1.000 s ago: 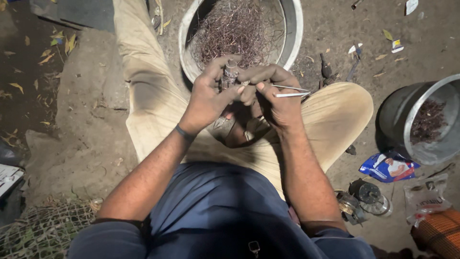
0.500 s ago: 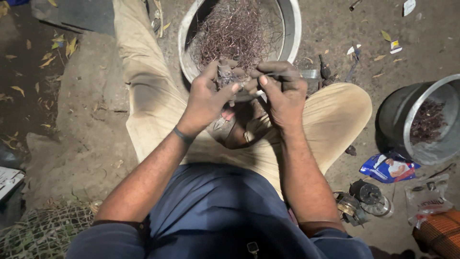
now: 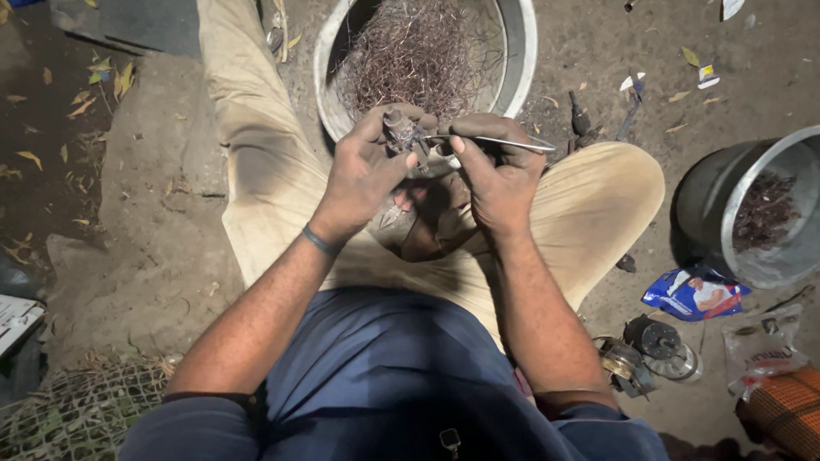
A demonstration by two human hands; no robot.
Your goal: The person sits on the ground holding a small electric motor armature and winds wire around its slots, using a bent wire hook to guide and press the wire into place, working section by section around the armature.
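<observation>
I sit on the ground with my legs folded. My left hand (image 3: 363, 175) grips a small dark metal part (image 3: 401, 132) wound with wire, held above my lap. My right hand (image 3: 495, 175) pinches a thin metal rod (image 3: 504, 142) whose tip points left into that part. Both hands meet just below the rim of a large metal bowl (image 3: 523, 51) filled with tangled reddish copper wire (image 3: 418, 55).
A second metal pot (image 3: 709, 196) with dark wire scraps stands at the right. Near it lie a blue packet (image 3: 696, 294), small motor parts (image 3: 645, 350), a clear bag (image 3: 760, 341) and an orange mat (image 3: 790, 414). Wire mesh (image 3: 77, 405) lies lower left. Small tools (image 3: 581, 115) rest on the dirt.
Both hands have risen slightly toward the bowl's rim. The right hand turned the thin rod so that its tip now points into the part held by the left hand.
</observation>
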